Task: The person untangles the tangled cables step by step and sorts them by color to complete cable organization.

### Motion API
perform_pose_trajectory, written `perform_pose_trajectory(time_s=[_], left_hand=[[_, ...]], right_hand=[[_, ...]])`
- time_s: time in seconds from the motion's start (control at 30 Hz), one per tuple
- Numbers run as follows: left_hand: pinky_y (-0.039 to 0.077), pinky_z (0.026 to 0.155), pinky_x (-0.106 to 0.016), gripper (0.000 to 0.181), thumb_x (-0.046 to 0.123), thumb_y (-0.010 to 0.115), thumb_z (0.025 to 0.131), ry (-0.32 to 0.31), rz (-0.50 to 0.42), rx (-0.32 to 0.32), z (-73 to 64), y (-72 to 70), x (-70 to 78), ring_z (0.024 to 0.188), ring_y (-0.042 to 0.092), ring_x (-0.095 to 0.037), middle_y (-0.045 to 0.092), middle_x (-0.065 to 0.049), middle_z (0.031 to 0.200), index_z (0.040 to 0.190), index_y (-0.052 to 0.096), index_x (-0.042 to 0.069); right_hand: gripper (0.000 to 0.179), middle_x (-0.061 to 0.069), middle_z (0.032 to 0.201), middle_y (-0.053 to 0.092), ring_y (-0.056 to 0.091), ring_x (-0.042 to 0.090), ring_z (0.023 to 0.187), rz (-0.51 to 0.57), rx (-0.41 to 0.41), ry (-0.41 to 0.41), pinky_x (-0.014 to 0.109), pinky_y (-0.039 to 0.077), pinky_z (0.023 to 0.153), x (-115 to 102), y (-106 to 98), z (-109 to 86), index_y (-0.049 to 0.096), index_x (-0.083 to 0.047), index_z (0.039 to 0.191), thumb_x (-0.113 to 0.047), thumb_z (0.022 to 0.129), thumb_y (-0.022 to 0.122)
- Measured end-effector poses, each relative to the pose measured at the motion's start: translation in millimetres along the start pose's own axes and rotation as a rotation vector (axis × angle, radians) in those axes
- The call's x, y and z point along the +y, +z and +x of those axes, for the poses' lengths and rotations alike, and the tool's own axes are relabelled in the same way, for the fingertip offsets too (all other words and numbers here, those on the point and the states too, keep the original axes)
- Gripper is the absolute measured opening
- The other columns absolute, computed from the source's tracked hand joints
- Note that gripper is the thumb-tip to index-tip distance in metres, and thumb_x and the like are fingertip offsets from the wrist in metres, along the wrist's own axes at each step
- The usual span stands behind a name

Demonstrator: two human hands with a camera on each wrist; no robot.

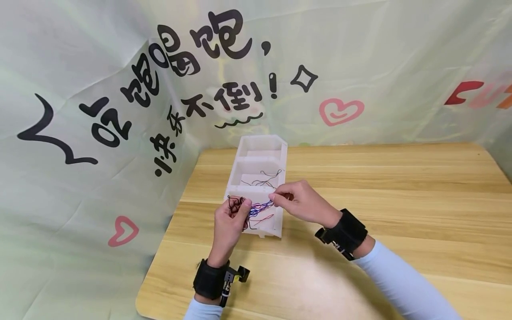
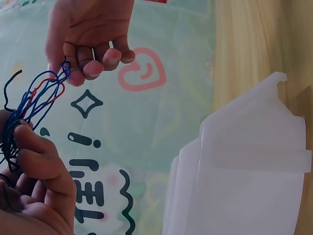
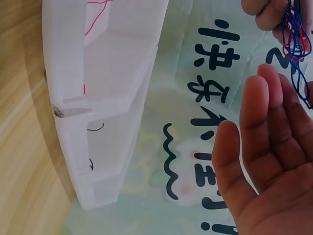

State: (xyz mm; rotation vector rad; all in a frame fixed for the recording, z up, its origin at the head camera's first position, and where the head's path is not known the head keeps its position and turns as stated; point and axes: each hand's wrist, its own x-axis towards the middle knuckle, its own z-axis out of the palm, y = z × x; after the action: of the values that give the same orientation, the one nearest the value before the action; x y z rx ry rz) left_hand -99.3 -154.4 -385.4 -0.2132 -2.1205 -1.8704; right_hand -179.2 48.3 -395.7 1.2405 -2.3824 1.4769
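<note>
A tangled bundle of thin blue, red and black wires (image 1: 256, 209) is stretched between both hands, over the near compartment of a white three-part bin (image 1: 284, 160). My left hand (image 1: 229, 224) grips the bundle, with black loops sticking out above its fingers. At the other end, my right hand (image 1: 302, 202) pinches the looped blue wires (image 2: 62, 73) between thumb and forefinger; its other fingers are partly extended. Loose black wires (image 1: 267, 182) lie in the bin's middle compartment. Red wire (image 3: 97, 18) shows in the near compartment. The fingers of the left hand hide part of the bundle.
The bin stands on a wooden table (image 1: 380, 191), close to the back. A pale printed cloth (image 1: 400, 89) hangs behind and along the left side. Each wrist wears a black strap with a small camera (image 1: 212, 279).
</note>
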Motion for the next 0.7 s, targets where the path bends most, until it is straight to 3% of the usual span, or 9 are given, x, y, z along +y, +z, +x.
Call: perform_pose_trajectory(time_s=[0.2,0.37,0.57,0.63,0.7], left_hand=[[0.036,0.043,-0.018,0.013,0.009,0.060,0.090,0.014,0.002,-0.007,0.5,3.4,-0.4,0.052,0.044,-0.015,0.052,-0.006,0.067,0.087,0.059,-0.003],[0.035,0.042,-0.019,0.011,0.007,0.060,0.090,0.035,0.014,-0.040,1.3,3.1,-3.4,0.050,0.042,-0.016,0.050,-0.006,0.064,0.087,0.059,-0.003],[0.032,0.042,-0.019,0.010,0.004,0.060,0.089,0.061,0.025,-0.044,-0.4,-0.1,-5.4,0.048,0.039,-0.016,0.045,-0.005,0.061,0.083,0.056,-0.003],[0.032,0.042,-0.019,0.011,0.004,0.059,0.089,0.061,0.009,-0.066,-0.5,1.4,-5.0,0.048,0.038,-0.016,0.044,-0.005,0.060,0.083,0.055,-0.004],[0.033,0.043,-0.020,0.011,0.004,0.059,0.090,0.061,-0.002,-0.097,0.2,4.8,-4.0,0.049,0.039,-0.017,0.044,-0.005,0.061,0.083,0.055,-0.003]], right_hand=[[0.017,-0.011,0.065,0.056,0.048,0.005,0.057,0.023,0.040,0.009,0.025,0.042,0.048,0,1,-2.3,0.065,-0.023,0.077,-0.023,0.092,0.058],[0.014,-0.008,0.073,0.064,0.055,0.007,0.062,0.029,0.092,0.066,0.028,0.050,0.052,3,-4,-5.0,0.069,-0.019,0.084,-0.025,0.092,0.060],[0.013,-0.004,0.076,0.066,0.057,0.006,0.065,-0.043,0.299,0.149,0.030,0.052,0.054,13,-20,-9.9,0.068,-0.014,0.087,-0.022,0.092,0.060],[0.012,-0.001,0.079,0.067,0.058,0.007,0.067,-0.074,0.300,0.124,0.031,0.052,0.056,13,-22,-10.0,0.069,-0.014,0.089,-0.021,0.092,0.059],[0.015,0.002,0.090,0.068,0.059,0.007,0.074,-0.096,0.230,0.064,0.032,0.053,0.060,10,-20,-9.6,0.068,-0.011,0.099,-0.020,0.094,0.057]])
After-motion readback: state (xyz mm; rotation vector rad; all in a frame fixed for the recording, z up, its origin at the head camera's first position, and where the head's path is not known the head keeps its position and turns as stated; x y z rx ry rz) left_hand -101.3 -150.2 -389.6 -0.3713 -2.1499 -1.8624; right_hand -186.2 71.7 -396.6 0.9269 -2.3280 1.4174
